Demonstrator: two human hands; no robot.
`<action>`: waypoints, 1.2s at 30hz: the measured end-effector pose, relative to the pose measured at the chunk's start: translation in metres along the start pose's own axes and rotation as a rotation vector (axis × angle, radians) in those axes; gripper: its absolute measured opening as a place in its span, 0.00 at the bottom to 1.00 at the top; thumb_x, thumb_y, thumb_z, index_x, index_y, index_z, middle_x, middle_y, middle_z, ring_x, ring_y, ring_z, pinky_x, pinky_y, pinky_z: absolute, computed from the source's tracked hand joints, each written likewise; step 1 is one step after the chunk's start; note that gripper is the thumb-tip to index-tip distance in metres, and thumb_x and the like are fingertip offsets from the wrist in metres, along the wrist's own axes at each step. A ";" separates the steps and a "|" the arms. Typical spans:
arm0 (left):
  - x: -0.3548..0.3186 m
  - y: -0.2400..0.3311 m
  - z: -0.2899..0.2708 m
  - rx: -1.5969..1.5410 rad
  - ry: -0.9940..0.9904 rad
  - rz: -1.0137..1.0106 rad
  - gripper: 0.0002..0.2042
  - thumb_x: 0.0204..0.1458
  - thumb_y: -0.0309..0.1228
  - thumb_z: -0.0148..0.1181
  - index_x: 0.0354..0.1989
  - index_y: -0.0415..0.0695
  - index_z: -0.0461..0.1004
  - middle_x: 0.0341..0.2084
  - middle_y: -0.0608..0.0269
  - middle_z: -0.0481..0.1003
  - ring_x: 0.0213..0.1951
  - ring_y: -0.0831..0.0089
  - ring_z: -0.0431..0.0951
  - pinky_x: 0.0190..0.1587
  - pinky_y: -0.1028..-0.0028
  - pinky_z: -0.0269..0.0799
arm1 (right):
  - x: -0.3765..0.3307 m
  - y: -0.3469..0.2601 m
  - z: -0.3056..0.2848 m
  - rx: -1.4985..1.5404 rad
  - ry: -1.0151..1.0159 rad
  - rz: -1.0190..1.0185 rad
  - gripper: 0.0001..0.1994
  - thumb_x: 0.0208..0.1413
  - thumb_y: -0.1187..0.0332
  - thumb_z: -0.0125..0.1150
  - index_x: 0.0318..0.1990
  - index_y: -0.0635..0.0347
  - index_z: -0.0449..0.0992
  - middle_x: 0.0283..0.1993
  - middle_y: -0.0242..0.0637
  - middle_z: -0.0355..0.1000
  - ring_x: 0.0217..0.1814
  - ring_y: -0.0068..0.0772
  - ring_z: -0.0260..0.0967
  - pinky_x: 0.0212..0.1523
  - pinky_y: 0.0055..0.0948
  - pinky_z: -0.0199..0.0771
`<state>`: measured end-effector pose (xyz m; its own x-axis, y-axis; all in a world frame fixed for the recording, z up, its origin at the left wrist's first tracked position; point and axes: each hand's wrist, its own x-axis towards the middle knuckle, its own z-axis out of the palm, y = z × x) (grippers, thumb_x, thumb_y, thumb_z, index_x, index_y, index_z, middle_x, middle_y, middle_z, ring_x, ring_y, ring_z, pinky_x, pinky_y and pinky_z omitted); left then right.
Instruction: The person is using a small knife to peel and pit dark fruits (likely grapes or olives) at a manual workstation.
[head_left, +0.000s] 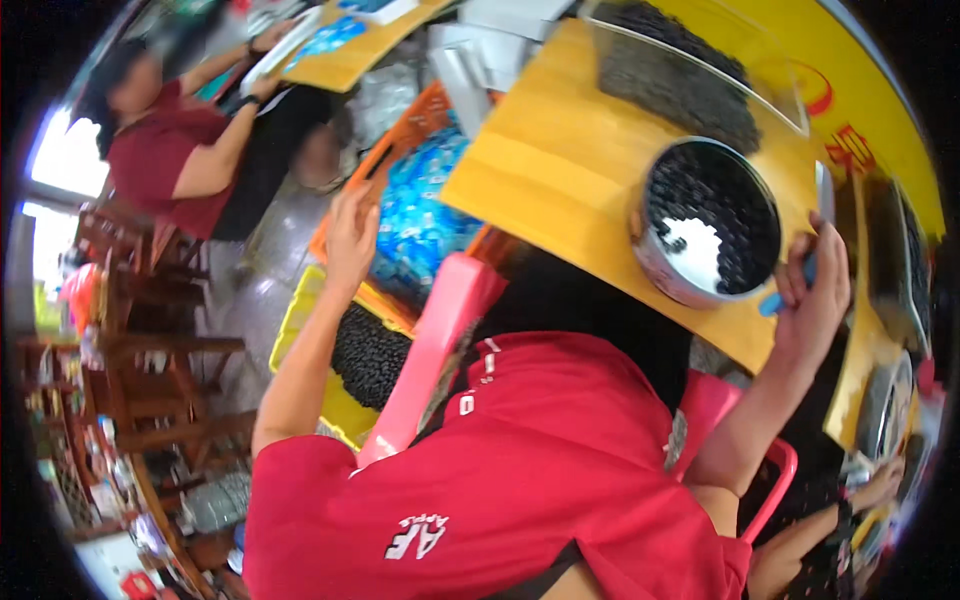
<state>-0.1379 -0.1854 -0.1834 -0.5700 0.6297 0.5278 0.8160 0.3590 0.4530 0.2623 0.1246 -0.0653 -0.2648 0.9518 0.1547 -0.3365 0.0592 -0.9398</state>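
Observation:
My right hand (822, 278) is closed round a blue-handled knife (824, 190), its pale blade pointing up past my fingers and the handle's end showing below. Just left of that hand, a round tin (668, 278) stands on the light wooden table (540, 150). Small black pieces (700, 175) line the tin, and its bright bottom shows through a gap. Out to the left, my left hand (350, 240) is empty with fingers stretched, at the edge of an orange crate (385, 145). Blue-and-clear packets (425, 215) fill that crate.
A clear bin (690, 75) of black pieces stands on the table's far side. Below the orange crate sits a yellow crate (290, 320) holding black pieces. Pink chair arms (430, 350) flank me. A co-worker (185, 150) sits at far left; another person's arm (800, 545) shows lower right.

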 end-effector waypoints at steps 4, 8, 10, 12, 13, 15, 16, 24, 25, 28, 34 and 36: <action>0.082 0.169 0.022 -0.342 -0.267 0.606 0.12 0.51 0.21 0.57 0.45 0.39 0.74 0.37 0.53 0.74 0.41 0.55 0.75 0.44 0.66 0.72 | -0.004 -0.007 0.000 0.033 -0.009 -0.009 0.13 0.65 0.65 0.49 0.49 0.65 0.72 0.30 0.32 0.69 0.15 0.09 0.46 0.16 0.11 0.46; 0.113 0.261 0.072 -0.448 -0.591 0.854 0.09 0.50 0.24 0.57 0.40 0.42 0.75 0.37 0.54 0.76 0.40 0.56 0.76 0.41 0.64 0.72 | -0.006 -0.016 -0.011 0.063 -0.030 -0.055 0.13 0.65 0.66 0.49 0.48 0.66 0.73 0.29 0.32 0.70 0.16 0.09 0.47 0.16 0.12 0.48; 0.124 0.287 0.104 -0.437 -0.749 0.881 0.08 0.50 0.25 0.57 0.39 0.42 0.76 0.36 0.54 0.77 0.39 0.55 0.77 0.40 0.63 0.72 | -0.008 -0.018 -0.013 0.043 -0.035 -0.090 0.13 0.65 0.66 0.49 0.48 0.66 0.73 0.29 0.32 0.70 0.16 0.09 0.47 0.16 0.12 0.48; 0.130 0.300 0.132 -0.146 -0.951 0.924 0.09 0.49 0.29 0.57 0.37 0.42 0.77 0.32 0.51 0.78 0.38 0.54 0.78 0.40 0.61 0.72 | -0.010 -0.019 -0.013 0.045 -0.033 -0.093 0.13 0.65 0.66 0.49 0.48 0.66 0.73 0.29 0.32 0.70 0.16 0.09 0.47 0.16 0.11 0.48; 0.131 0.308 0.138 -0.147 -0.954 0.935 0.09 0.49 0.29 0.57 0.37 0.42 0.77 0.32 0.51 0.78 0.38 0.54 0.78 0.40 0.61 0.72 | -0.010 -0.020 -0.014 0.048 -0.036 -0.092 0.13 0.65 0.65 0.49 0.48 0.66 0.73 0.29 0.32 0.70 0.16 0.09 0.48 0.16 0.11 0.48; 0.134 0.320 0.147 -0.045 -1.115 0.943 0.10 0.50 0.34 0.57 0.34 0.40 0.76 0.26 0.50 0.77 0.33 0.52 0.77 0.38 0.59 0.71 | -0.011 -0.021 -0.012 0.043 -0.030 -0.087 0.13 0.65 0.65 0.49 0.48 0.66 0.73 0.28 0.32 0.70 0.16 0.09 0.48 0.16 0.11 0.48; 0.134 0.322 0.149 -0.045 -1.119 0.955 0.10 0.50 0.34 0.57 0.34 0.40 0.76 0.26 0.50 0.77 0.33 0.52 0.77 0.38 0.59 0.71 | -0.012 -0.020 -0.012 0.036 -0.031 -0.077 0.13 0.65 0.65 0.50 0.48 0.66 0.73 0.28 0.32 0.70 0.16 0.09 0.48 0.17 0.11 0.48; 0.113 0.316 0.154 -0.024 -0.992 1.050 0.08 0.44 0.28 0.57 0.30 0.37 0.75 0.29 0.47 0.78 0.37 0.51 0.78 0.38 0.56 0.73 | -0.012 -0.016 -0.005 0.021 -0.052 -0.049 0.13 0.65 0.65 0.49 0.47 0.66 0.73 0.28 0.32 0.71 0.16 0.08 0.47 0.17 0.12 0.47; 0.116 0.316 0.152 -0.166 -0.976 0.985 0.09 0.44 0.28 0.59 0.31 0.36 0.75 0.28 0.49 0.78 0.34 0.56 0.79 0.35 0.59 0.73 | -0.011 -0.015 -0.005 0.035 -0.057 -0.044 0.13 0.65 0.65 0.50 0.46 0.66 0.73 0.27 0.31 0.71 0.16 0.08 0.48 0.16 0.12 0.47; 0.122 0.321 0.133 -0.602 -1.075 0.550 0.09 0.46 0.28 0.63 0.33 0.37 0.76 0.26 0.55 0.78 0.25 0.67 0.78 0.27 0.69 0.71 | -0.009 -0.011 -0.005 -0.124 -0.046 0.026 0.12 0.62 0.66 0.54 0.46 0.65 0.74 0.27 0.30 0.71 0.16 0.08 0.50 0.16 0.12 0.47; 0.105 0.318 0.105 -1.161 -0.916 0.060 0.06 0.53 0.24 0.60 0.38 0.38 0.77 0.23 0.65 0.78 0.17 0.84 0.72 0.18 0.85 0.62 | -0.012 -0.007 0.003 -0.179 -0.149 0.091 0.11 0.56 0.69 0.63 0.45 0.62 0.74 0.23 0.22 0.67 0.16 0.08 0.52 0.15 0.13 0.47; 0.097 0.323 0.099 -1.184 -0.878 0.120 0.06 0.53 0.27 0.62 0.37 0.39 0.78 0.18 0.71 0.74 0.17 0.87 0.70 0.18 0.85 0.61 | -0.014 -0.008 0.005 -0.087 -0.186 0.152 0.12 0.56 0.69 0.63 0.45 0.62 0.74 0.22 0.20 0.65 0.16 0.07 0.51 0.15 0.13 0.46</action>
<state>0.0800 0.0596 -0.0574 0.0853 0.9749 0.2054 0.0552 -0.2105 0.9760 0.2646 0.1090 -0.0583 -0.4705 0.8807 0.0550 -0.2033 -0.0475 -0.9780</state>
